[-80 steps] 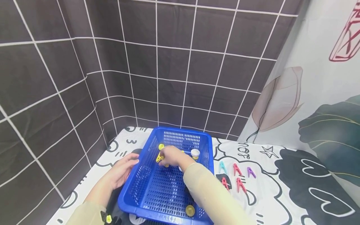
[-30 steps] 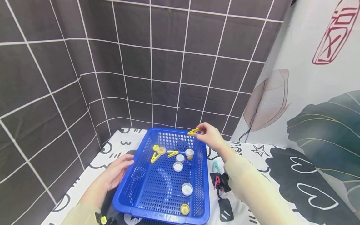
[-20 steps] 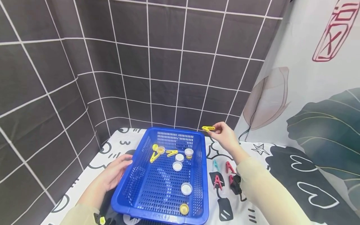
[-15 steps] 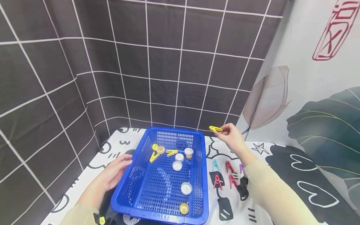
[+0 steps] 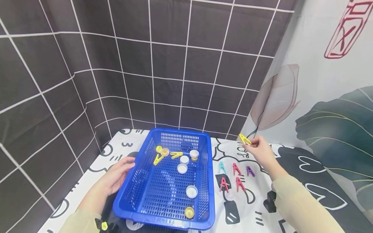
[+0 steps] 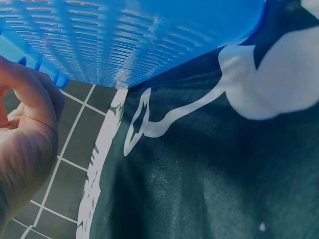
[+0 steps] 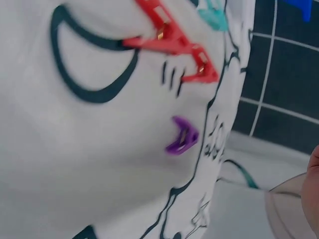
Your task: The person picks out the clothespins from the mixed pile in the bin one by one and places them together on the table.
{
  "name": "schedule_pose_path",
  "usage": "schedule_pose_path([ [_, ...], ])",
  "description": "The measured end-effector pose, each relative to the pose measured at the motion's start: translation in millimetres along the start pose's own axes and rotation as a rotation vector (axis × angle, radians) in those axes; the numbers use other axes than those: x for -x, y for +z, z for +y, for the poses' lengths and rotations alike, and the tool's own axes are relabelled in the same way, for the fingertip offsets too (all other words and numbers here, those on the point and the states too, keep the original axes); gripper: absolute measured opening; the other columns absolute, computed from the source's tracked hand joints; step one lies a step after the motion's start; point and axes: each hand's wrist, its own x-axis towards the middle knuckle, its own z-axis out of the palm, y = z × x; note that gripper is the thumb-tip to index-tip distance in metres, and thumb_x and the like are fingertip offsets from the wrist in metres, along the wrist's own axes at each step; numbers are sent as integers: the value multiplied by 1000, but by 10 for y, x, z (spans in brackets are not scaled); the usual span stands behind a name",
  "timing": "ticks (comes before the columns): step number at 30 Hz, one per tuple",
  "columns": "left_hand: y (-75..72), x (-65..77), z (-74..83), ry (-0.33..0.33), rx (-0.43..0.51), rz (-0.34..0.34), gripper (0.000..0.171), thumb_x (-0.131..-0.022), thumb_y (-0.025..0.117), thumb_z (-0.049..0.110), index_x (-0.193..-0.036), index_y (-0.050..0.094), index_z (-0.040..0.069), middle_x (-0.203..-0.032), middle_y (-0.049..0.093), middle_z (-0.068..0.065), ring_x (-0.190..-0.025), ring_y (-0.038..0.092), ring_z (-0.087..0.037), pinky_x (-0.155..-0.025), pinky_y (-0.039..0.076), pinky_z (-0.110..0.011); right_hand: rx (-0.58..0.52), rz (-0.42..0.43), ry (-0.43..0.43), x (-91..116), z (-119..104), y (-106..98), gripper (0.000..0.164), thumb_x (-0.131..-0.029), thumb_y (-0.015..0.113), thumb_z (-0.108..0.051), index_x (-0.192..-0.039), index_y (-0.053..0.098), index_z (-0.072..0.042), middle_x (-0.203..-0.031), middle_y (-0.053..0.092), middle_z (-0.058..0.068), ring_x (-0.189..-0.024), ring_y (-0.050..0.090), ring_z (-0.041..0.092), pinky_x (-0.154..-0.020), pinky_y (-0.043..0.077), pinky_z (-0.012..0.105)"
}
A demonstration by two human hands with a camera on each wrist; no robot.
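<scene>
My right hand (image 5: 262,155) pinches a yellow clothespin (image 5: 244,139) above the cloth, to the right of the blue basket (image 5: 163,213). Only a sliver of that hand (image 6: 25,124) 's counterpart, my left, appears in the left wrist view, beside the perforated basket wall. In the head view my left hand (image 5: 115,178) lies against the basket's left side with relaxed fingers. Inside the basket are two yellow clothespins (image 5: 176,155) and several caps, such as a white cap (image 5: 191,192) and a gold cap (image 5: 189,212). A purple clothespin (image 5: 250,171) lies on the cloth below my right hand.
Red clothespins (image 5: 236,169) and a turquoise clothespin (image 5: 222,167) lie right of the basket on the patterned cloth (image 5: 247,216). A dark tile-patterned curtain (image 5: 169,81) stands behind, and a white printed curtain (image 5: 291,123) at the right.
My right hand has lifted a yellow clothespin out of the basket and carried it right, over the cloth. My left hand has stayed by the basket's left side.
</scene>
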Motion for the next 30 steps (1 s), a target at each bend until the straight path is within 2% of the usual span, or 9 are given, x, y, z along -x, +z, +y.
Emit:
schedule_pose_path([
  [10,23,-15,23,-6,2,16,21,-98,46,15,-117,40,10,-97,64,-6,-80,65,-17,-68,58,-33,56,12,86,169,287,-71,43,-87,64,-31,-105,44,3,-97,55,18,-82,52,27,-61,44,28],
  [14,26,-15,22,-8,-2,20,21,-98,46,15,-117,40,10,-97,63,-6,-81,65,-17,-69,58,-33,79,-11,121,277,400,-89,45,-87,64,-33,-105,43,3,-96,53,17,-82,51,26,-60,44,28],
  [22,11,4,-4,-7,-8,22,18,-98,46,16,-116,42,11,-96,63,-5,-81,64,-17,-69,57,-32,123,-26,119,431,564,-115,44,-86,65,-32,-101,43,3,-90,55,15,-78,51,26,-58,42,29],
  [30,9,4,-8,-5,-5,25,18,-98,46,16,-116,43,12,-96,63,-5,-81,64,-17,-69,57,-32,150,-69,122,639,655,-29,40,-83,69,-30,-93,46,1,-80,54,8,-69,47,20,-53,38,26],
])
